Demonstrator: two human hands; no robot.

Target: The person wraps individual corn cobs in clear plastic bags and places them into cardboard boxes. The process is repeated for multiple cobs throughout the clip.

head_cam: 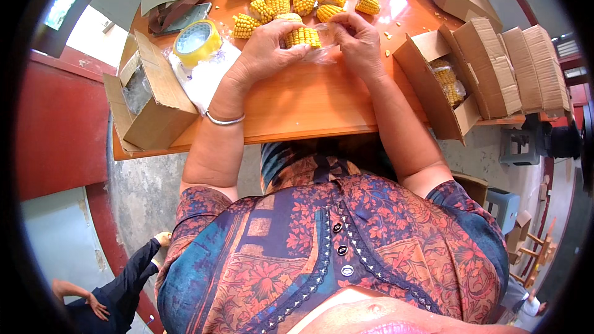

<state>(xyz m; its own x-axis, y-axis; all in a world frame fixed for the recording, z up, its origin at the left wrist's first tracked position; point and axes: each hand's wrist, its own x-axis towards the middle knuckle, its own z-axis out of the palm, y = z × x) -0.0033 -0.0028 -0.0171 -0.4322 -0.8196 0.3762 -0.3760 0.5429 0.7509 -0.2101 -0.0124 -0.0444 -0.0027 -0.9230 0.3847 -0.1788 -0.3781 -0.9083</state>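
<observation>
Just above the wooden table, my left hand grips a cut piece of corn on the cob between thumb and fingers. A clear plastic bag sits at the right end of this piece. My right hand pinches the bag's edge between thumb and forefinger. Beyond both hands lies a loose pile of cut corn cob pieces, some lying on their sides and others showing cut ends. How far the bag covers the held piece is hard to tell.
At left, a roll of yellow tape rests on white plastic bags beside an open cardboard box. An open box holding wrapped corn stands at right, next to more cardboard boxes. Another person is at lower left.
</observation>
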